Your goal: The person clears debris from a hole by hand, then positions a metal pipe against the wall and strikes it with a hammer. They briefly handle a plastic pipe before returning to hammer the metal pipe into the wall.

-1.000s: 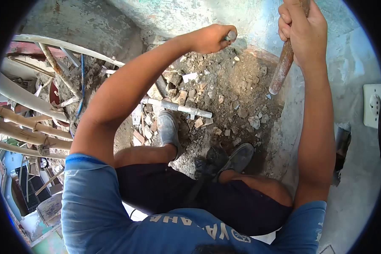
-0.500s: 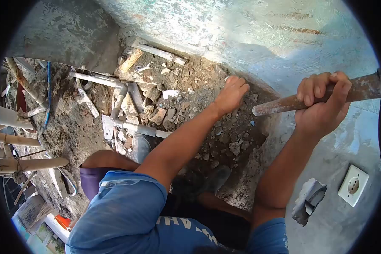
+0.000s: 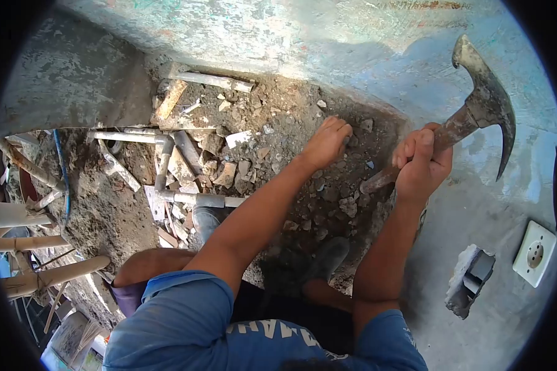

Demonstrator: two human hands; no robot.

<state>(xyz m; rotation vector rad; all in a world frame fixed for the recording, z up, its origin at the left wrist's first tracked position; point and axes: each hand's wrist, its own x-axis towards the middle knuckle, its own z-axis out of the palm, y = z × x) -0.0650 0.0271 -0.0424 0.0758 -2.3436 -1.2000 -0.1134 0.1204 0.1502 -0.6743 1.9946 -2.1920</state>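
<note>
My right hand [image 3: 422, 164] is wrapped round the handle of a claw hammer [image 3: 489, 102]. The hammer's dark, worn head is raised on the right, with its curved claw pointing down. The handle's bare end slants down left over the rubble. My left hand [image 3: 328, 142] is closed, low over the broken stones and soil [image 3: 278, 148] near the wall's foot. Whatever its fingers hold, if anything, is hidden. Only a small greyish bit shows by its right side.
A peeling painted wall [image 3: 260, 37] rises ahead. On the right wall are a white socket [image 3: 534, 253] and a broken-out hole [image 3: 470, 281]. Grey pipes [image 3: 192, 199] cross the rubble near my shoe [image 3: 210, 219]. Bamboo poles [image 3: 62, 272] and a blue hose [image 3: 63, 173] lie left.
The right hand has moved left and down, and the hammer's head has come into full view. My left hand stays low over the rubble, shifting slightly left and down in view.
</note>
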